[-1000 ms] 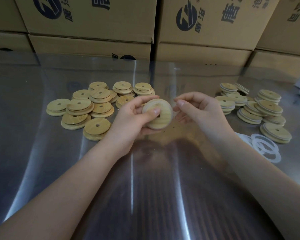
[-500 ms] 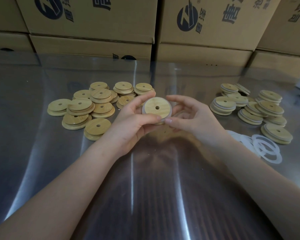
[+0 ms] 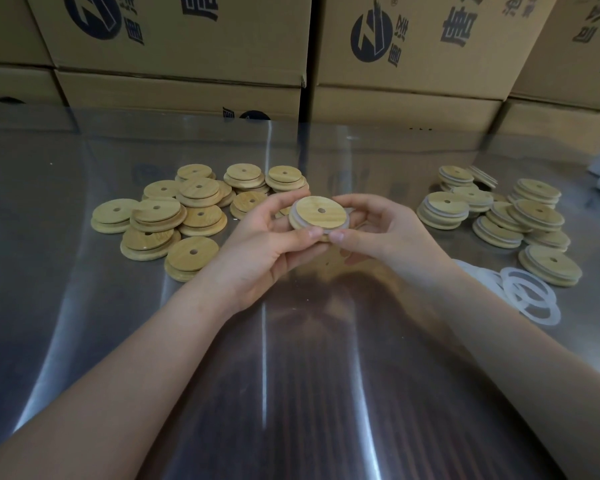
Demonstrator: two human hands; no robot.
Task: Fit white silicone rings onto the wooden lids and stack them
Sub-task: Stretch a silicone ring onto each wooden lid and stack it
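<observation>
The wooden lid (image 3: 321, 213), tilted on edge toward the camera a second ago, now lies nearly flat and face up above the table's (image 3: 84, 323) middle, with a white silicone ring (image 3: 292, 220) showing round its lower edge. The left hand (image 3: 257, 244) and the right hand (image 3: 385, 233) both curl round it, thumbs now meeting at its near rim. The bare lids (image 3: 174, 216) at left, ringed lids (image 3: 499, 213) at right and loose rings (image 3: 530, 296) near right lie unchanged.
</observation>
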